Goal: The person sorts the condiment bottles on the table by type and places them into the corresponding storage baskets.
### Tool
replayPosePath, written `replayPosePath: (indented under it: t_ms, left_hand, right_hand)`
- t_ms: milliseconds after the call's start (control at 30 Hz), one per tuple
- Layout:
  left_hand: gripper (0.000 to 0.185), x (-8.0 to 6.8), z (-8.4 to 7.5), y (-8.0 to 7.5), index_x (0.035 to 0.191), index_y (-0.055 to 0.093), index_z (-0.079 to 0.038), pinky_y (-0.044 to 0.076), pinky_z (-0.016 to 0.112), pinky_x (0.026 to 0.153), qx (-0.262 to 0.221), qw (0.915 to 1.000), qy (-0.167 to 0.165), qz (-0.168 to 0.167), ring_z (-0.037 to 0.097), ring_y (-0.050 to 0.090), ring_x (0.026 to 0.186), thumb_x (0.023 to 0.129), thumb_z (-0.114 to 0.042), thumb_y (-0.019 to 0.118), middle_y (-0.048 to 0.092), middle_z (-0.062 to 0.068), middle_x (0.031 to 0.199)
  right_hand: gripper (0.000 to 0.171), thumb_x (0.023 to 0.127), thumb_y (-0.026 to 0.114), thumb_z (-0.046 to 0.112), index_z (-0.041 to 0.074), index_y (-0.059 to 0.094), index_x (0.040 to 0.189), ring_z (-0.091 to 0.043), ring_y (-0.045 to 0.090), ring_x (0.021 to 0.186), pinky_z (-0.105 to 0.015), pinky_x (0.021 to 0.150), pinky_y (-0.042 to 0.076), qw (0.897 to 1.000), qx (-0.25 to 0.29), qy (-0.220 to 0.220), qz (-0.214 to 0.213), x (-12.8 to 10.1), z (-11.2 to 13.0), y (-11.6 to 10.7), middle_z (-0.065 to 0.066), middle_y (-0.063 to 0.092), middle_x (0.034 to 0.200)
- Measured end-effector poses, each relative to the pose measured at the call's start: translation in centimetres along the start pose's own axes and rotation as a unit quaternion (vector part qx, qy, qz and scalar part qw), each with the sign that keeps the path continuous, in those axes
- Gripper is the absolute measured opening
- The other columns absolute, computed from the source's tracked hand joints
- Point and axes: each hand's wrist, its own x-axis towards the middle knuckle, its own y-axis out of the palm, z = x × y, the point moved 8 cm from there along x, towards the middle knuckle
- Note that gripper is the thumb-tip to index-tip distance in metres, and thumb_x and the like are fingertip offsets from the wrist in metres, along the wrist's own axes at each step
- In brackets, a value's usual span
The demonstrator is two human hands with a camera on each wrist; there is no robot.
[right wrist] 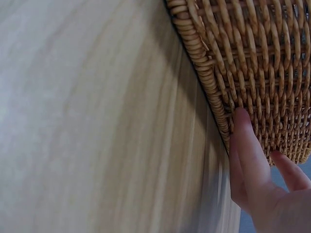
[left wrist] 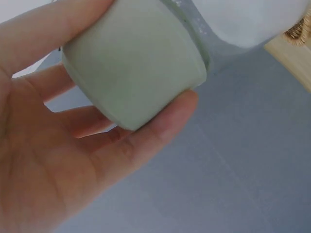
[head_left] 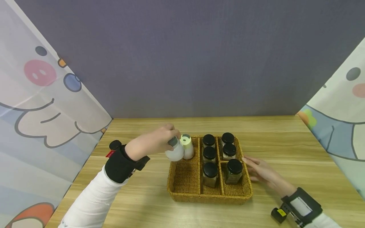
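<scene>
A woven wicker basket (head_left: 182, 193) with three columns of compartments stands on the wooden table. My left hand (head_left: 159, 141) grips a white bottle (head_left: 176, 152) by its grey-green cap (left wrist: 133, 68), over the basket's far left compartment, tilted. A second white bottle (head_left: 187, 146) with a pale cap stands right beside it in that compartment. Several square glass jars with black lids (head_left: 210, 170) fill the middle and right columns. My right hand (head_left: 260, 171) lies flat on the table with straight fingers (right wrist: 248, 155) touching the basket's right wall (right wrist: 252, 73).
The wooden table (head_left: 142, 196) has bare surface in front of and to both sides of the basket. A grey backdrop rises behind it, and printed cartoon curtains (head_left: 42, 104) close off the left and right sides.
</scene>
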Motion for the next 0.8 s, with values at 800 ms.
replayPosePath:
  t_ms: [800]
  left_hand:
    - [0.03, 1.5, -1.5, 4.1, 0.103, 0.059, -0.013, 0.047, 0.027, 0.073, 0.011, 0.9981, -0.002, 0.061, 0.022, 0.047, 0.098, 0.076, -0.011, 0.069, 0.049, 0.008, 0.103]
  right_hand:
    - [0.074, 0.09, 0.047, 0.038, -0.005, 0.01, 0.139, -0.039, 0.042, 0.115, -0.042, 0.084, 0.048, 1.0, 0.007, -0.002, 0.0, 0.1, 0.0, -0.1, -0.033, 0.02, 0.135]
